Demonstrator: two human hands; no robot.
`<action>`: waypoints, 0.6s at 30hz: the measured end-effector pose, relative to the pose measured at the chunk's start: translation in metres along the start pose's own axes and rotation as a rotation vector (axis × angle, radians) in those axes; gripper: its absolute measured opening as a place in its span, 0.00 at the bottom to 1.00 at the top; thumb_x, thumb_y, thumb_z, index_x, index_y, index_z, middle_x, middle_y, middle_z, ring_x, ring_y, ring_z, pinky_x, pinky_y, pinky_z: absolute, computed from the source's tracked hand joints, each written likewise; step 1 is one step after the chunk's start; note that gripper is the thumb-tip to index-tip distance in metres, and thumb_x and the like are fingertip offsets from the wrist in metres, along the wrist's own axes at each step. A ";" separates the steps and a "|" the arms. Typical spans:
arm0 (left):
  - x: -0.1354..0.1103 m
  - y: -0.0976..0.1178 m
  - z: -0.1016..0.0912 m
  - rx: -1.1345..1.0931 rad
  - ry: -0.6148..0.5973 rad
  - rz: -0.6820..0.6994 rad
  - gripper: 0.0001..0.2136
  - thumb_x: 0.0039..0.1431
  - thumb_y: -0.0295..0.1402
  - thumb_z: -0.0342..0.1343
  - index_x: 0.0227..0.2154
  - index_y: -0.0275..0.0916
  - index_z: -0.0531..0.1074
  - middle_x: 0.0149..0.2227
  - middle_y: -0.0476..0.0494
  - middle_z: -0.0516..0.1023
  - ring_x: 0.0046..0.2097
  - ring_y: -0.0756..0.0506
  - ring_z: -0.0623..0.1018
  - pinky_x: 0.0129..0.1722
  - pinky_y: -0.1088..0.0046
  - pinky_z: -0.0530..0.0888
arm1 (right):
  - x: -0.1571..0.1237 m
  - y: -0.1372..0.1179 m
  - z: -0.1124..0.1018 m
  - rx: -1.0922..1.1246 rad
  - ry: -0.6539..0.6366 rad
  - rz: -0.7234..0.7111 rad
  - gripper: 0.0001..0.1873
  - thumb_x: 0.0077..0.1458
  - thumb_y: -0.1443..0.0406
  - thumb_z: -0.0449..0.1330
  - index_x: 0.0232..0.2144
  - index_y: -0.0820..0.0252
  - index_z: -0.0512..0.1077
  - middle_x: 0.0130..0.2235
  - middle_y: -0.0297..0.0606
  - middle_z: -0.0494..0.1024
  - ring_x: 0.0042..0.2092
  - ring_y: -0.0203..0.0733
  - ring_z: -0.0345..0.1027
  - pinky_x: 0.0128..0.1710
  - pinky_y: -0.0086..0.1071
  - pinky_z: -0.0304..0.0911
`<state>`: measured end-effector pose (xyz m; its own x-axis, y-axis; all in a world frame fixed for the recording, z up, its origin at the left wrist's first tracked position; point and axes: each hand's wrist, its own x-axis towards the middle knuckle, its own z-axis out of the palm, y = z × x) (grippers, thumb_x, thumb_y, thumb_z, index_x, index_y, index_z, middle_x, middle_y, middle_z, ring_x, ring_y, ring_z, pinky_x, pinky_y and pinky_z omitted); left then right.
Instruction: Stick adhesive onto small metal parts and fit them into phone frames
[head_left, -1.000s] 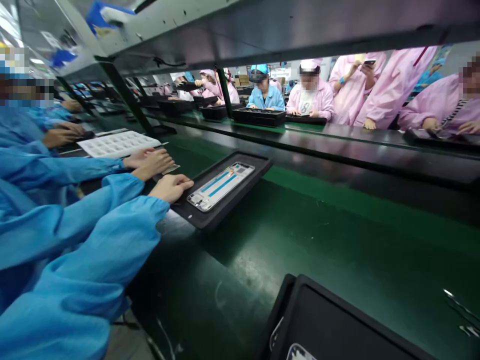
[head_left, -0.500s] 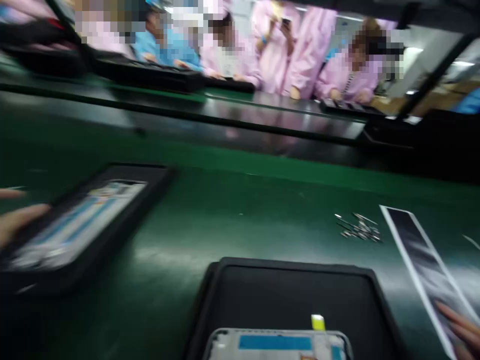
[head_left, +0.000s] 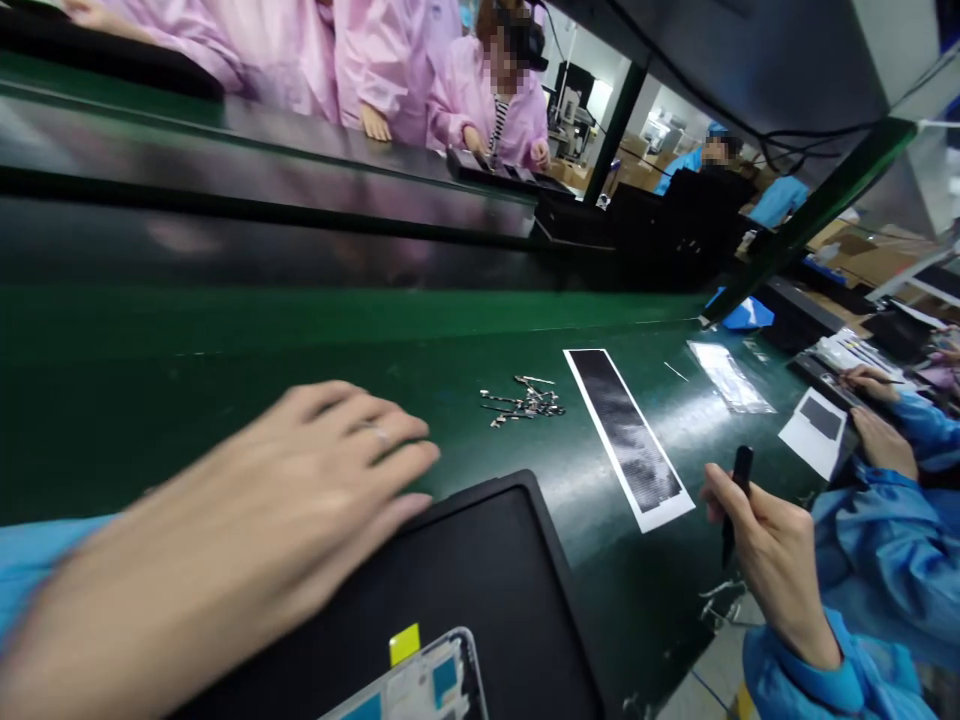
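My left hand is stretched over the left part of a black tray, fingers apart, with nothing seen in it. At the tray's lower part lies a pale phone frame with blue patches; a yellow tab sticks out from its upper edge. My right hand is closed around a slim black pen-shaped tool, upright beside the strip. A white-edged sheet with a dark strip of small parts lies just left of that hand. Several tiny metallic flex parts form a loose pile beyond the tray.
A clear plastic bag and a white sheet with a dark patch lie to the right. Nearby, a co-worker's hands work at another tray. A green post rises at the back right. People in pink sit and stand across the bench.
The view has swung to the right. My left hand has come from the phone tray at the left to over the middle tray. My right hand, now showing its black tool, is right of the strip.
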<state>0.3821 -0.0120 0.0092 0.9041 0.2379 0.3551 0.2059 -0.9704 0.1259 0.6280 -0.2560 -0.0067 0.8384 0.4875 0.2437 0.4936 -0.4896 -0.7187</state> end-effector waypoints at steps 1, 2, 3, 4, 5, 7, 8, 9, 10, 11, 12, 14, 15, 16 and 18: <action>0.015 0.017 0.003 0.001 0.036 0.085 0.20 0.61 0.41 0.33 0.30 0.44 0.71 0.35 0.48 0.74 0.39 0.43 0.69 0.43 0.60 0.60 | -0.001 0.003 0.000 0.027 -0.007 0.022 0.20 0.47 0.52 0.57 0.16 0.61 0.68 0.21 0.34 0.70 0.24 0.32 0.60 0.22 0.24 0.55; 0.027 0.033 0.007 0.000 0.019 0.165 0.19 0.61 0.38 0.34 0.30 0.43 0.71 0.34 0.47 0.73 0.37 0.43 0.69 0.42 0.61 0.61 | -0.002 0.007 0.001 0.059 -0.026 0.041 0.20 0.47 0.51 0.57 0.18 0.62 0.70 0.24 0.35 0.71 0.26 0.34 0.62 0.23 0.24 0.57; 0.039 0.047 0.012 0.002 -0.035 0.235 0.16 0.60 0.35 0.36 0.30 0.42 0.71 0.33 0.45 0.73 0.37 0.43 0.70 0.41 0.61 0.61 | -0.004 0.009 0.002 0.093 -0.055 0.055 0.19 0.48 0.51 0.56 0.20 0.62 0.71 0.26 0.36 0.72 0.28 0.35 0.64 0.25 0.25 0.59; 0.049 0.059 0.018 0.000 -0.084 0.291 0.13 0.58 0.32 0.40 0.28 0.41 0.71 0.33 0.45 0.73 0.36 0.43 0.70 0.41 0.61 0.61 | -0.006 0.012 0.003 0.125 -0.091 0.066 0.18 0.48 0.52 0.56 0.22 0.62 0.71 0.28 0.36 0.73 0.30 0.37 0.66 0.28 0.25 0.61; 0.058 0.070 0.023 0.003 -0.142 0.337 0.11 0.57 0.31 0.43 0.28 0.40 0.70 0.32 0.44 0.73 0.36 0.43 0.69 0.41 0.62 0.62 | -0.008 0.015 0.003 0.153 -0.127 0.074 0.18 0.48 0.52 0.56 0.24 0.61 0.72 0.30 0.37 0.74 0.33 0.39 0.67 0.31 0.26 0.62; 0.072 0.087 0.035 0.022 -0.192 0.415 0.06 0.53 0.29 0.48 0.27 0.39 0.69 0.31 0.44 0.72 0.35 0.44 0.69 0.40 0.63 0.62 | -0.011 0.021 0.002 0.193 -0.181 0.096 0.16 0.48 0.54 0.57 0.27 0.61 0.72 0.31 0.37 0.74 0.36 0.40 0.68 0.36 0.28 0.63; 0.078 0.094 0.041 0.037 -0.202 0.450 0.04 0.51 0.28 0.50 0.27 0.38 0.69 0.31 0.44 0.71 0.34 0.44 0.68 0.39 0.63 0.63 | -0.012 0.024 0.001 0.204 -0.195 0.111 0.16 0.48 0.54 0.57 0.28 0.61 0.72 0.31 0.37 0.74 0.36 0.41 0.68 0.36 0.28 0.63; 0.084 0.100 0.047 0.050 -0.205 0.486 0.03 0.50 0.29 0.51 0.28 0.37 0.69 0.31 0.43 0.71 0.34 0.44 0.68 0.39 0.64 0.63 | -0.013 0.026 0.000 0.210 -0.197 0.128 0.16 0.48 0.54 0.57 0.29 0.61 0.72 0.31 0.37 0.74 0.36 0.41 0.68 0.36 0.29 0.63; 0.088 0.106 0.053 0.060 -0.213 0.512 0.04 0.48 0.29 0.52 0.29 0.36 0.69 0.31 0.43 0.71 0.34 0.44 0.68 0.38 0.64 0.63 | -0.014 0.029 0.000 0.210 -0.190 0.145 0.16 0.47 0.54 0.58 0.30 0.62 0.72 0.31 0.37 0.74 0.35 0.41 0.68 0.35 0.29 0.63; 0.092 0.110 0.060 0.064 -0.228 0.532 0.06 0.47 0.29 0.53 0.30 0.35 0.69 0.32 0.42 0.71 0.35 0.43 0.68 0.38 0.64 0.63 | -0.014 0.031 -0.001 0.203 -0.175 0.161 0.16 0.46 0.54 0.59 0.30 0.62 0.72 0.31 0.37 0.75 0.35 0.41 0.68 0.34 0.28 0.63; 0.096 0.114 0.066 0.063 -0.246 0.545 0.07 0.47 0.30 0.53 0.31 0.35 0.69 0.34 0.41 0.71 0.36 0.43 0.68 0.37 0.64 0.63 | -0.015 0.032 -0.001 0.193 -0.156 0.174 0.16 0.45 0.54 0.60 0.30 0.61 0.72 0.31 0.37 0.75 0.35 0.41 0.68 0.34 0.28 0.63; 0.103 0.121 0.075 0.058 -0.273 0.546 0.08 0.50 0.29 0.52 0.34 0.35 0.69 0.37 0.40 0.71 0.37 0.43 0.69 0.37 0.64 0.63 | -0.014 0.033 -0.002 0.174 -0.124 0.188 0.16 0.43 0.54 0.61 0.30 0.61 0.73 0.31 0.36 0.75 0.35 0.41 0.68 0.33 0.27 0.62; 0.106 0.123 0.077 0.058 -0.282 0.544 0.08 0.50 0.29 0.52 0.35 0.35 0.69 0.39 0.40 0.71 0.37 0.43 0.69 0.38 0.63 0.64 | -0.014 0.033 -0.002 0.169 -0.113 0.189 0.16 0.43 0.54 0.61 0.29 0.60 0.73 0.31 0.36 0.75 0.35 0.40 0.68 0.33 0.27 0.62; 0.108 0.123 0.077 0.059 -0.293 0.541 0.09 0.50 0.28 0.52 0.35 0.35 0.69 0.39 0.41 0.71 0.38 0.42 0.69 0.38 0.63 0.64 | -0.015 0.034 -0.003 0.168 -0.105 0.189 0.16 0.43 0.54 0.61 0.29 0.60 0.73 0.31 0.35 0.75 0.35 0.40 0.68 0.33 0.26 0.62; 0.111 0.119 0.067 0.062 -0.326 0.539 0.09 0.49 0.28 0.53 0.35 0.35 0.69 0.38 0.41 0.71 0.39 0.42 0.69 0.38 0.63 0.64 | -0.016 0.038 -0.005 0.175 -0.090 0.183 0.14 0.43 0.54 0.61 0.28 0.59 0.74 0.33 0.34 0.75 0.36 0.39 0.68 0.34 0.26 0.62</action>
<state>0.5324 -0.1038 0.0012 0.9526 -0.2998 0.0521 -0.2974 -0.9535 -0.0493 0.6350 -0.2861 -0.0342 0.8822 0.4687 0.0462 0.2819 -0.4469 -0.8490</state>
